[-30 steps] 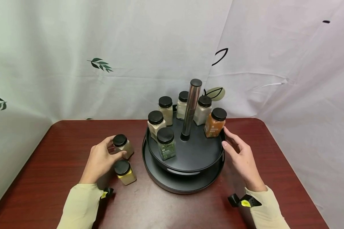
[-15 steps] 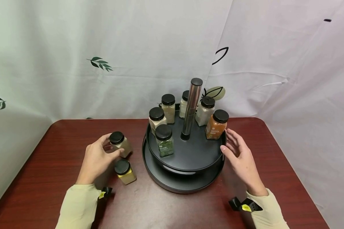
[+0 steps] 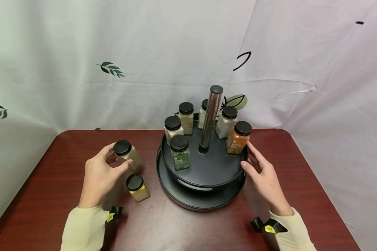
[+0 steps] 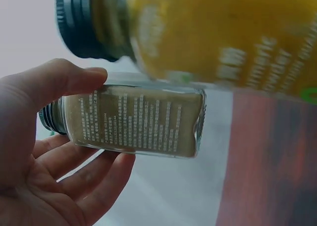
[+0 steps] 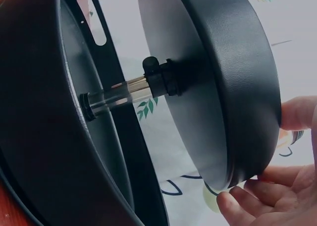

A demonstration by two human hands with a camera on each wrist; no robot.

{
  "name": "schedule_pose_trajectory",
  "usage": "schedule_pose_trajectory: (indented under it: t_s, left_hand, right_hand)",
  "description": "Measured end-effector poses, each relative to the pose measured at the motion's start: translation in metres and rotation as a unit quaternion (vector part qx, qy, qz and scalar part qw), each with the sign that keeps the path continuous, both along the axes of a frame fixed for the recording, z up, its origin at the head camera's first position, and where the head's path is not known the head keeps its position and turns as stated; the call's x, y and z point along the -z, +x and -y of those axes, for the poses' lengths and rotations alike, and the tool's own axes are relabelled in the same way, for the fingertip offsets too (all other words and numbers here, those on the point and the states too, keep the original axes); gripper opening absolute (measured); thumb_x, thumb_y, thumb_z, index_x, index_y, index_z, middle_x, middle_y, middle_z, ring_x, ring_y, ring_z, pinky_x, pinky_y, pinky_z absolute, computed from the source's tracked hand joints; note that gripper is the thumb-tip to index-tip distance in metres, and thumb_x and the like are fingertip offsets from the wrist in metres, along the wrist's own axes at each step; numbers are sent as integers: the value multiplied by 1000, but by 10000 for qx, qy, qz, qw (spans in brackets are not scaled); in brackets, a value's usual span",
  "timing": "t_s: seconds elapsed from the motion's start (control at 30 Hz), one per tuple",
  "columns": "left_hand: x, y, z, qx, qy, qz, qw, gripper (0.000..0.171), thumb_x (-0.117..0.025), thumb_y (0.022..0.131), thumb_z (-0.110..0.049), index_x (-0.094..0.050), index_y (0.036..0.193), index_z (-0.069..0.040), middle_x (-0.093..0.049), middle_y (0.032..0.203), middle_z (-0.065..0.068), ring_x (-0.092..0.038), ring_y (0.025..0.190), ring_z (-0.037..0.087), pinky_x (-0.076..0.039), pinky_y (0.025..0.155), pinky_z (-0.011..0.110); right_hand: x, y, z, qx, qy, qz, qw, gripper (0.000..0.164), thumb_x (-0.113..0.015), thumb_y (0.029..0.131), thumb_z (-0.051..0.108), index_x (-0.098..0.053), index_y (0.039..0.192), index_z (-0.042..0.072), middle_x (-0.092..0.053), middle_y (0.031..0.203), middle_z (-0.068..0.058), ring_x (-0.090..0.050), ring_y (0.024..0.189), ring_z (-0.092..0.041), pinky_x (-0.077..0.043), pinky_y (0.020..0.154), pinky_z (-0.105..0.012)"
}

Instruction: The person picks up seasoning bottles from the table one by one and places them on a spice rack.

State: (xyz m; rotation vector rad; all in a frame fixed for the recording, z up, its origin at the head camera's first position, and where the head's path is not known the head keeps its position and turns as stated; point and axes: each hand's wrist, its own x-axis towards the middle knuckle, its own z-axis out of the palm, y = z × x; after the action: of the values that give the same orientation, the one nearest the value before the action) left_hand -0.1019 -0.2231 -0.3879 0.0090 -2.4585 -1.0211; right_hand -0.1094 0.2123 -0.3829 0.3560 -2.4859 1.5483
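My left hand [image 3: 100, 172] pinches a square glass spice jar [image 4: 133, 122] of beige-grey powder between thumb and fingers, its black lid toward the palm. In the head view the jar's base is blurred. Just in front of it stands a jar of yellow turmeric powder [image 3: 140, 194], large and close in the left wrist view. My right hand [image 3: 265, 177] grips the rim of the upper tray [image 3: 218, 172] of a black two-tier spice turntable, thumb on its side wall and fingers around the lower edge. An orange pepper jar [image 3: 236, 142] sits beside those fingertips.
On the upper tray stand several more jars, among them a green herb jar [image 3: 180, 159]. A tall post [image 3: 210, 120] rises from its middle. The wider lower tray [image 3: 191, 205] rests on the reddish-brown table [image 3: 163, 230]. A white curtain [image 3: 157, 52] hangs behind.
My left hand has moved the beige-grey jar left and away from the turmeric jar. The upper tray has turned a little clockwise, carrying its jars round with it.
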Motion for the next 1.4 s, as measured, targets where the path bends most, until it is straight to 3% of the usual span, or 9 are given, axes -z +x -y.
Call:
schedule_pose_trajectory:
  t_s: [0.13, 0.3, 0.4, 0.9, 1.4]
  left_hand:
    - [-8, 9, -7, -203, 269, -125, 9994, 53, -87, 73, -5, -69, 122, -10, -75, 96, 6, -64, 76, -10, -52, 71, 8]
    - [-18, 22, -15, -383, 403, -217, 9982, 54, -87, 73, -6, -69, 123, -12, -75, 94, 5, -64, 77, -11, -52, 71, 9]
    - [-23, 29, -21, -463, 389, -293, 9977, 55, -88, 73, -7, -69, 124, -12, -75, 93, 5, -62, 80, -12, -50, 71, 7]
    - [-53, 47, -45, -371, 747, -845, 9929, 57, -90, 68, -3, -73, 120, -19, -72, 88, -4, -66, 83, -1, -48, 75, 10]
    - [-64, 68, -90, -291, 851, -1207, 9886, 59, -91, 66, -1, -73, 120, -15, -74, 90, 0, -67, 83, -1, -48, 76, 9]
  right_hand:
    - [1, -2, -2, -118, -61, -81, 9999, 59, -60, 101, 8, -38, 155, 10, -40, 156, -12, -47, 136, -27, -38, 101, -9]
    - [5, -4, -6, -230, -61, -78, 9997, 61, -62, 101, 10, -37, 156, 13, -39, 157, -10, -44, 138, -13, -37, 104, -10]
    - [6, -4, -8, -301, -101, -68, 9995, 63, -64, 100, 10, -36, 156, 15, -39, 157, -8, -43, 139, -12, -37, 105, -11]
    - [6, 9, -8, -562, -401, -37, 9976, 80, -75, 90, 2, -35, 157, 21, -33, 161, 2, -38, 143, -11, -34, 110, -17]
    - [4, 4, -18, -624, -114, 61, 9980, 89, -85, 82, 8, -37, 155, 26, -35, 159, 8, -42, 140, -7, -38, 107, -17]
